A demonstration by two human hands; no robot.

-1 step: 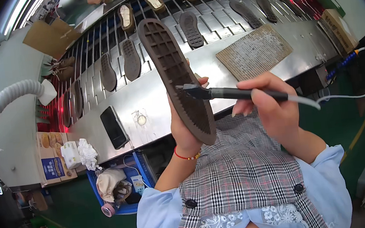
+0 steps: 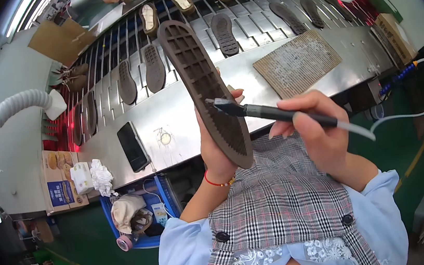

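At frame centre, left fingers (image 2: 237, 93), mostly hidden behind it, grasp a brown, grid-hollowed shoe sole (image 2: 199, 79); right fingers (image 2: 305, 102) clasp a slim, black brush-like tool (image 2: 275, 112) (tip contact unclear).

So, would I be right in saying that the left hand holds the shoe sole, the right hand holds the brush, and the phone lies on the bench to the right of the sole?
Not quite: in the head view, the phone lies on the bench to the left of the shoe sole. The left hand does hold the sole, and the right hand the brush.
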